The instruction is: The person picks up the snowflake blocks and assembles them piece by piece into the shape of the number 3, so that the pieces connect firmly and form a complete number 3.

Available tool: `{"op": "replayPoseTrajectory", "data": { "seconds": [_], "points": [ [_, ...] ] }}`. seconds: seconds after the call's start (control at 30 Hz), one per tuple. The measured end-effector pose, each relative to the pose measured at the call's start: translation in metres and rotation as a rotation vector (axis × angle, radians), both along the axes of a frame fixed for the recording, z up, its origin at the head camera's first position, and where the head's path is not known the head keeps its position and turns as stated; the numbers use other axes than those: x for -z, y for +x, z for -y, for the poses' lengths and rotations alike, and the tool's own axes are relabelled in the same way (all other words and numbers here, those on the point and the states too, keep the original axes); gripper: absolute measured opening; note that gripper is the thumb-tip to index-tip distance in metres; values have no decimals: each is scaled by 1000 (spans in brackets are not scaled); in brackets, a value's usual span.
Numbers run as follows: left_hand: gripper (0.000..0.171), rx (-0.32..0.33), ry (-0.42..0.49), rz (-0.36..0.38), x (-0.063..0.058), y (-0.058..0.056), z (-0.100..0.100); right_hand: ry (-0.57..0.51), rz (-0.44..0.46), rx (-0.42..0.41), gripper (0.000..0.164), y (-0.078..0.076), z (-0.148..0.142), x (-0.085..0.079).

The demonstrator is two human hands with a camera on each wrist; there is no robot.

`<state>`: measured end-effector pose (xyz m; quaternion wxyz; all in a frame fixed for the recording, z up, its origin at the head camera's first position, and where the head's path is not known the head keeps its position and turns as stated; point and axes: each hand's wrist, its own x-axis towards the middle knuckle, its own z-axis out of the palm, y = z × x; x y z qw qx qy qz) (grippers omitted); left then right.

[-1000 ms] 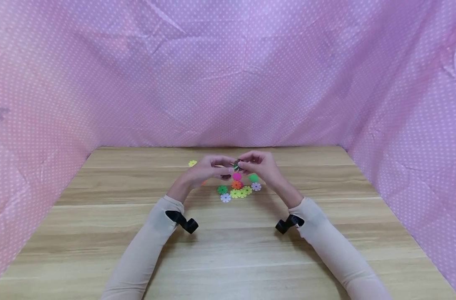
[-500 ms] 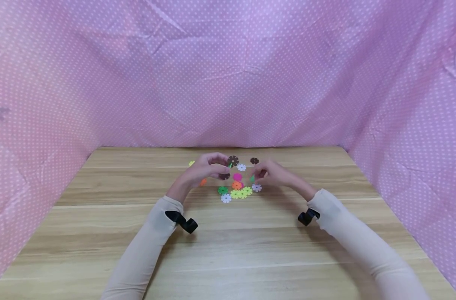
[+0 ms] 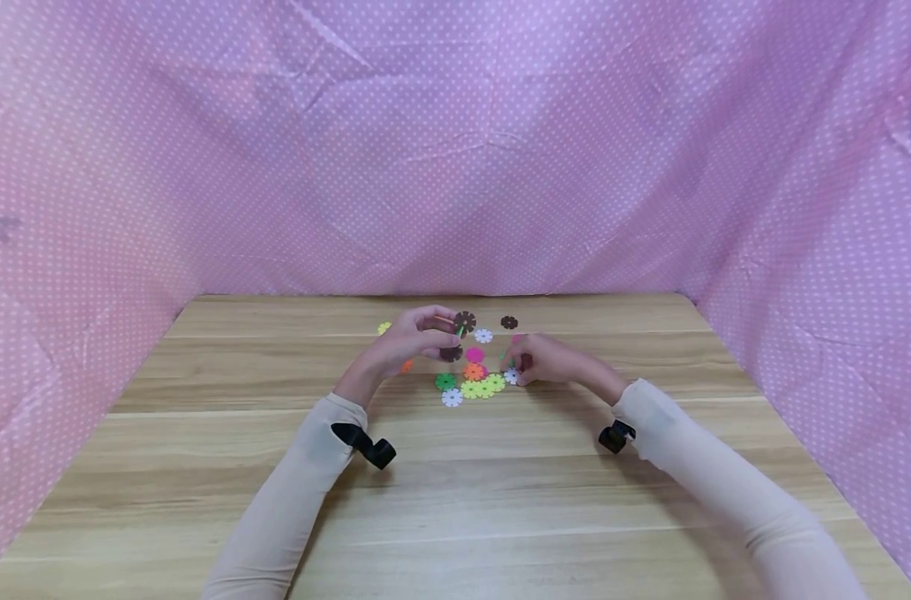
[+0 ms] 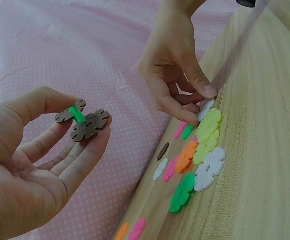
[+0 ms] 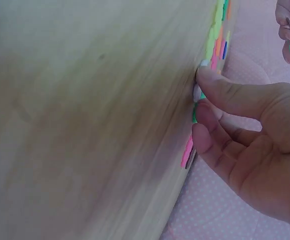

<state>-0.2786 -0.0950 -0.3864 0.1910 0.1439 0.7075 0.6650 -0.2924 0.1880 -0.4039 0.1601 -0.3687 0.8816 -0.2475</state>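
My left hand (image 3: 417,340) pinches a small joined piece between thumb and fingers. It is two brown snowflake discs (image 4: 89,127) linked by a green disc (image 4: 77,113) set edgewise between them, raised above the table. My right hand (image 3: 548,358) is down at the right side of the loose discs. Its thumb and forefinger tips are on opposite edges of a white snowflake disc (image 5: 197,92) lying on the table. A green disc (image 4: 187,132) lies right beside those fingertips, partly hidden by them in the head view.
Between the hands lie several loose discs: yellow (image 3: 483,387), orange (image 3: 473,372), pink (image 3: 474,355), green (image 3: 445,381) and white (image 3: 452,397). A brown disc (image 3: 509,322) lies farther back. Pink dotted cloth (image 3: 455,167) hangs around the wooden table (image 3: 455,500).
My right hand has left the joined piece and moved right and down to the loose discs, its fingertips now at a white one. The left hand stays in place, holding the brown and green piece.
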Motion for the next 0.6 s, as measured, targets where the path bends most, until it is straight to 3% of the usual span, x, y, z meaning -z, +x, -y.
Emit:
{"op": "replayPoseTrajectory", "data": {
  "seconds": [0.33, 0.6],
  "points": [
    [35, -19, 18, -5, -1, 1, 0, -79, 118, 95, 19, -1, -2, 2],
    [36, -32, 28, -9, -2, 2, -1, -251, 52, 189, 11, 0, -2, -4]
  ]
}}
